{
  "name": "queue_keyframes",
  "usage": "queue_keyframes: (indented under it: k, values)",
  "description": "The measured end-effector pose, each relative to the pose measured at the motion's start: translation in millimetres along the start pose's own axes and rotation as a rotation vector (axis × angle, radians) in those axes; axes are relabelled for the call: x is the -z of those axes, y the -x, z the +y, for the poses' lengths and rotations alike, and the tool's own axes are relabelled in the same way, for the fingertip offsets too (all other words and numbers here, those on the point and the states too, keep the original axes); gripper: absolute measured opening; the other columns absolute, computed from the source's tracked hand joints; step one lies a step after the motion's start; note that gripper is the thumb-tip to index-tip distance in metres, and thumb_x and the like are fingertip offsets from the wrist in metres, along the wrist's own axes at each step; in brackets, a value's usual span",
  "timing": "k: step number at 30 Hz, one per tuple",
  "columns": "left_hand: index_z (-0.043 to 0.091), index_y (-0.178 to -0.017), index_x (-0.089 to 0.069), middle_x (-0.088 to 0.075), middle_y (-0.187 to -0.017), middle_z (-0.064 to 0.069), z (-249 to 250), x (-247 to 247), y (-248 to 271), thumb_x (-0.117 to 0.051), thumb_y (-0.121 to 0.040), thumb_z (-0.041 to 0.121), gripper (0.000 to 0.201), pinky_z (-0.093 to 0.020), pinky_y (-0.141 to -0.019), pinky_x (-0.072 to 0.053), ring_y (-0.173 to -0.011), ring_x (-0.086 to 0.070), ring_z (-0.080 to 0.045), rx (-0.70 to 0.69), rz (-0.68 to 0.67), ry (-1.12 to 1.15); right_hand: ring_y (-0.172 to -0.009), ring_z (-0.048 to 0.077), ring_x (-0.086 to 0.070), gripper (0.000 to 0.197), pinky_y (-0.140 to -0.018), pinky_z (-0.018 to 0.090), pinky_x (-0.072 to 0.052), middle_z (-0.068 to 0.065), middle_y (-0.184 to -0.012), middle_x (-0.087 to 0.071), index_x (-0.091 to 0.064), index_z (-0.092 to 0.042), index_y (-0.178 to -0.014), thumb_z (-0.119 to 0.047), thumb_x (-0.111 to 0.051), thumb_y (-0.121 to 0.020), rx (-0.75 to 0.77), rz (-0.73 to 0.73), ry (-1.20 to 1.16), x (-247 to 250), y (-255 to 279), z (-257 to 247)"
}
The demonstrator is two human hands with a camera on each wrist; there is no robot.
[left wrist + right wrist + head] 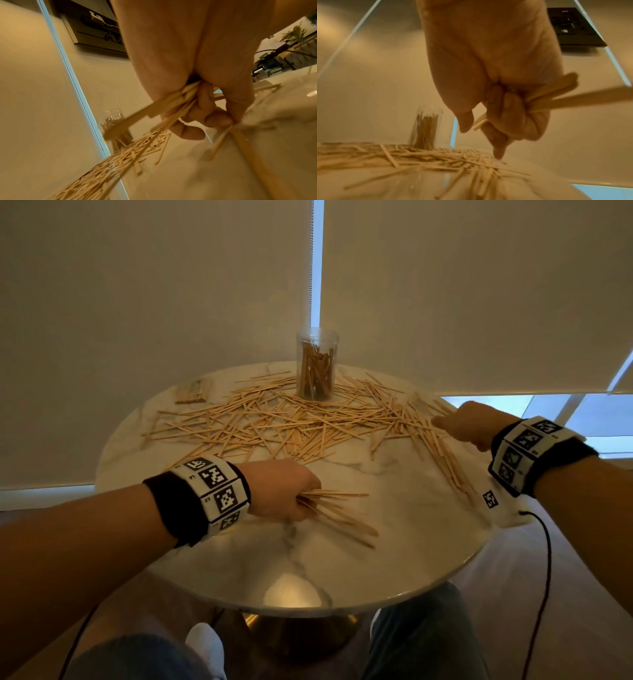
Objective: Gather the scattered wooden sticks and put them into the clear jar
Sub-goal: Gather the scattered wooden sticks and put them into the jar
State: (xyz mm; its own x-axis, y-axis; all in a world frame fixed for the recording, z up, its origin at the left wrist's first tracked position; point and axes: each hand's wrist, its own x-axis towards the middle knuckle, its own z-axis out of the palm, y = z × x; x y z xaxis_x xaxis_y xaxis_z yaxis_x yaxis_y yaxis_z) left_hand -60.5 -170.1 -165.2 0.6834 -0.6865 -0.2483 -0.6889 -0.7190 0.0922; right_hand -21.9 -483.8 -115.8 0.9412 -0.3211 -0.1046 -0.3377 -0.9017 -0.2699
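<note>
A clear jar (pixel 317 364) partly filled with wooden sticks stands at the far middle of the round marble table (pixel 394 563). Loose sticks (pixel 274 422) lie thickly around the jar's foot. My left hand (pixel 284 491) grips a bundle of sticks (pixel 339 508) low over the near part of the table; the left wrist view shows the fingers (pixel 211 120) curled round them. My right hand (pixel 466 422) is at the right edge of the pile, holding a few sticks (pixel 565 94) in its curled fingers, with one finger (pixel 498 150) pointing down onto the heap. The jar (pixel 426 128) stands beyond.
A small packet of sticks (pixel 193 392) lies at the table's far left. Window blinds (pixel 154 302) hang right behind the table. A dark cable (pixel 544 559) runs down from the right wrist. My knees and a white shoe (pixel 205 648) are under the near edge.
</note>
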Motion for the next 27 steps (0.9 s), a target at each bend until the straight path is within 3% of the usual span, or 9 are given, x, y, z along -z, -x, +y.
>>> queue_keyframes:
  k: [3,5,9,13,16,20,23,26,27]
  values:
    - [0.018,-0.086,-0.054,-0.058,-0.082,-0.001,-3,3,-8,-0.063,-0.089,0.031,0.017,-0.029,-0.065,-0.041,-0.077,-0.055,-0.020,0.071,-0.015,-0.061,-0.064,0.021,-0.050,0.061,-0.074,0.032,-0.045,0.007,-0.077,-0.057,-0.048,-0.009,-0.067,-0.062,-0.039,-0.096,-0.035,-0.129,0.244,-10,-3,5]
    - [0.016,-0.090,-0.051,-0.055,-0.087,-0.002,-8,5,-14,-0.060,-0.092,0.033,0.019,-0.029,-0.066,-0.038,-0.080,-0.052,-0.021,0.130,-0.036,-0.128,-0.073,0.020,-0.049,0.055,-0.086,0.035,-0.042,0.005,-0.082,-0.056,-0.056,-0.011,-0.074,-0.060,-0.044,-0.096,-0.029,-0.171,0.354,-18,-5,0]
    - [0.013,-0.103,-0.049,-0.057,-0.101,-0.008,-24,9,-26,-0.049,-0.099,0.036,0.024,-0.032,-0.071,-0.041,-0.086,-0.052,-0.023,0.235,-0.018,-0.125,-0.080,0.021,-0.051,0.040,-0.078,0.032,-0.045,0.003,-0.075,-0.054,-0.053,-0.012,-0.066,-0.038,-0.059,-0.095,0.086,-0.167,0.438,-29,-4,-31]
    - [0.015,-0.098,-0.047,-0.051,-0.084,0.000,-35,20,-31,-0.048,-0.101,0.031,0.016,-0.031,-0.064,-0.035,-0.078,-0.051,-0.022,0.290,0.190,0.078,-0.086,0.021,-0.051,0.016,-0.054,0.024,-0.040,0.009,-0.099,-0.054,-0.059,-0.008,-0.100,-0.023,-0.058,-0.096,0.189,-0.193,0.451,-36,1,-62]
    - [0.012,-0.100,-0.049,-0.055,-0.086,-0.004,-33,28,-31,-0.041,-0.104,0.028,0.018,-0.033,-0.062,-0.036,-0.075,-0.050,-0.020,0.297,0.297,0.265,-0.088,0.021,-0.051,0.023,-0.067,0.027,-0.046,0.008,-0.101,-0.054,-0.062,-0.007,-0.111,-0.024,-0.057,-0.097,0.207,-0.211,0.418,-43,7,-77]
    - [0.011,-0.114,-0.056,-0.065,-0.106,-0.012,-23,32,-29,-0.034,-0.107,0.035,0.032,-0.043,-0.084,-0.049,-0.095,-0.060,-0.027,0.269,0.376,0.534,-0.095,0.024,-0.054,0.038,-0.082,0.029,-0.044,0.011,-0.113,-0.061,-0.061,-0.004,-0.124,-0.031,-0.047,-0.102,0.233,-0.212,0.428,-49,15,-86]
    - [0.014,-0.101,-0.050,-0.055,-0.085,-0.006,-20,30,-33,-0.034,-0.107,0.040,0.030,-0.039,-0.069,-0.054,-0.078,-0.054,-0.022,0.234,0.427,0.765,-0.089,0.024,-0.056,0.026,-0.080,0.031,-0.047,0.012,-0.100,-0.058,-0.059,-0.007,-0.108,-0.020,-0.037,-0.104,0.196,-0.223,0.242,-47,20,-88]
    - [0.020,-0.095,-0.046,-0.043,-0.072,0.001,-19,31,-39,-0.037,-0.108,0.035,0.021,-0.027,-0.050,-0.042,-0.057,-0.044,-0.013,0.228,0.513,1.072,-0.089,0.027,-0.057,0.025,-0.092,0.038,-0.051,0.016,-0.100,-0.059,-0.056,-0.002,-0.097,-0.012,-0.034,-0.103,0.177,-0.225,0.012,-43,19,-87]
    - [0.020,-0.098,-0.048,-0.042,-0.071,0.001,-20,32,-41,-0.038,-0.107,0.035,0.019,-0.026,-0.048,-0.038,-0.054,-0.039,-0.012,0.258,0.544,1.131,-0.084,0.029,-0.062,0.030,-0.087,0.040,-0.055,0.018,-0.101,-0.064,-0.058,0.000,-0.098,-0.014,-0.033,-0.103,0.160,-0.235,-0.132,-43,20,-86]
